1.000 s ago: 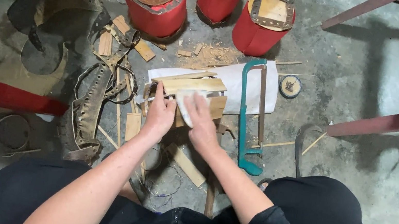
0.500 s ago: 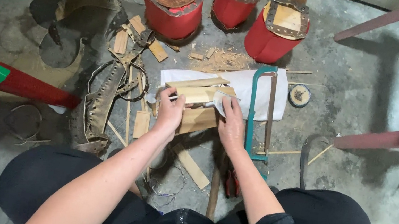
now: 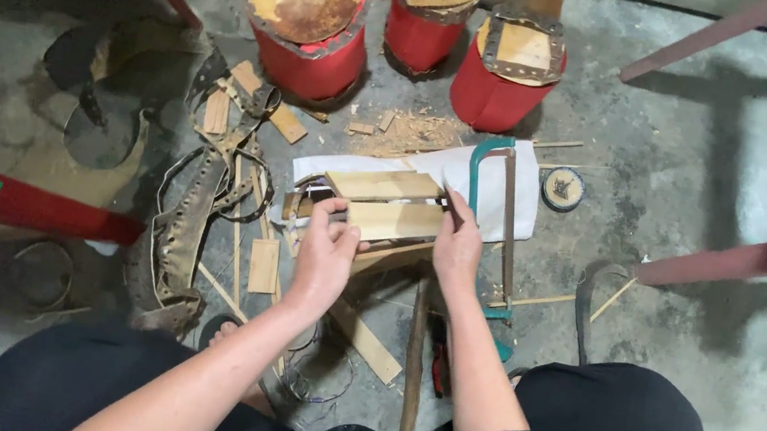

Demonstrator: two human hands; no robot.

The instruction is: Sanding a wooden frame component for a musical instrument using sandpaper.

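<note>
Both hands grip a pale wooden block [image 3: 395, 221]: the left hand [image 3: 326, 255] curls its fingers over the block's left end, and the right hand [image 3: 457, 246] clasps its right end. That block lies on a white sheet [image 3: 518, 186] spread on the concrete floor [image 3: 710, 171], just below a second flat wooden piece [image 3: 384, 186]. A green-framed hacksaw [image 3: 500, 224] rests along the sheet's right edge, touching the right hand's side. 3 red drums [image 3: 421, 36] stand beyond the sheet, sawdust [image 3: 412, 133] before them. Leather straps [image 3: 185, 218] lie left of the sheet.
</note>
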